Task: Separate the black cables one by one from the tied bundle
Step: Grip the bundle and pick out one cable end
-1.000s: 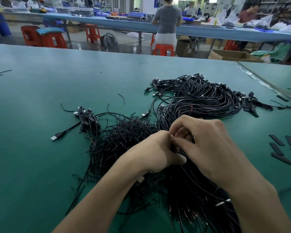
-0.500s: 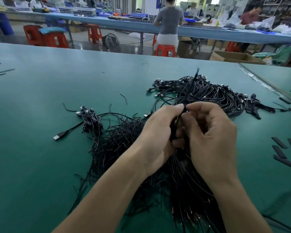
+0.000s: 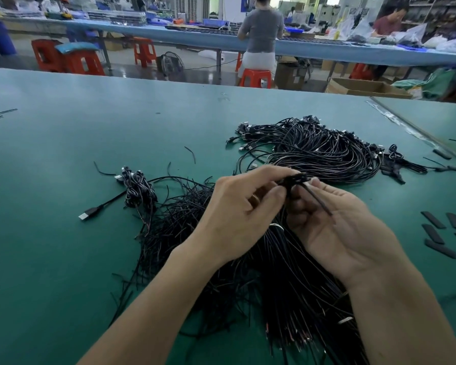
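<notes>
A thick bundle of black cables [image 3: 287,275] lies on the green table [image 3: 63,259] under both hands. My left hand [image 3: 240,217] pinches a black tie [image 3: 296,179] raised just above the bundle's top end. My right hand [image 3: 350,233] is turned palm up; its thumb and curled fingers hold the same tie, whose loose tail [image 3: 319,202] slants across the palm. A pile of separated cables [image 3: 324,151] with plugs lies further back on the right. The bundle's tied spot is hidden behind my fingers.
A small coiled cable bunch [image 3: 137,191] with a USB plug [image 3: 86,215] lies to the left, beside a heap of loose thin black strands [image 3: 177,217]. Several flat black strips [image 3: 435,233] lie at the right. A table seam [image 3: 411,130] runs along the right; a person sits at a far bench.
Both hands rose from the bundle. The tie that stood upright between the fingers now lies bent across my right palm, which has turned palm up.
</notes>
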